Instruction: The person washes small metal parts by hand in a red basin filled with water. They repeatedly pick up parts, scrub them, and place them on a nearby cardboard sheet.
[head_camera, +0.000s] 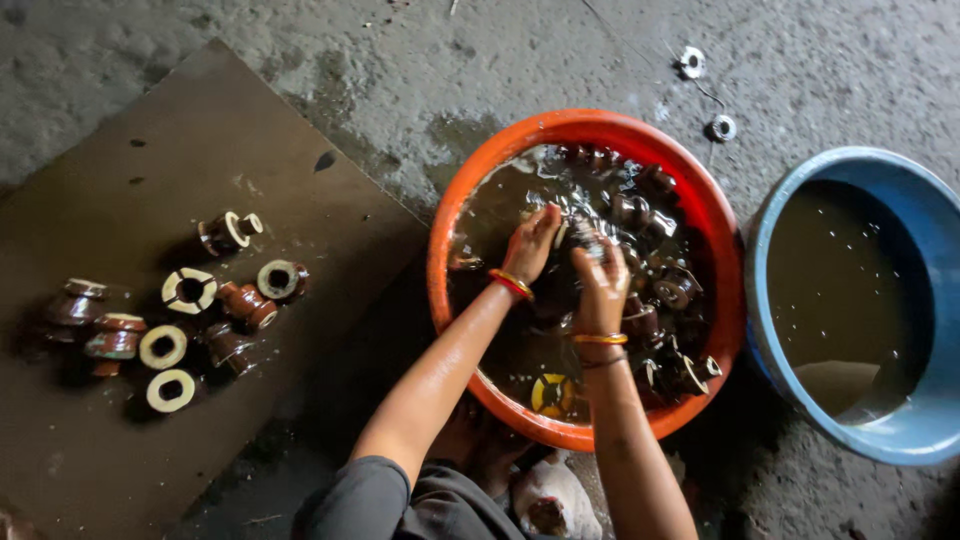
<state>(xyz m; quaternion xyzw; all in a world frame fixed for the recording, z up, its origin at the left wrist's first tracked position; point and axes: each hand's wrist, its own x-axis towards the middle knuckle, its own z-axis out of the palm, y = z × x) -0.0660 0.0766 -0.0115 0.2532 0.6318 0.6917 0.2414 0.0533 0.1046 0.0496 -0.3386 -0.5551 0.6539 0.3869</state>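
Both hands (565, 265) grip one brown insulator (585, 240) (axis hidden) in the orange tub (450, 230).

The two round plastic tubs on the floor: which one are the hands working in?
The orange tub, left of the blue tub. Both hands are in its water among brown ceramic insulators; the blue one holds only murky water.

Murky water in the orange tub (452, 235) is swallowing the lower brown pieces, so their count is staying unclear. The left hand (531, 243) and right hand (601, 282) are blurring over whatever they are clutching, and their grip is not showing. The blue tub (900, 185) is running off the right edge, its cloudy water hiding the bottom.
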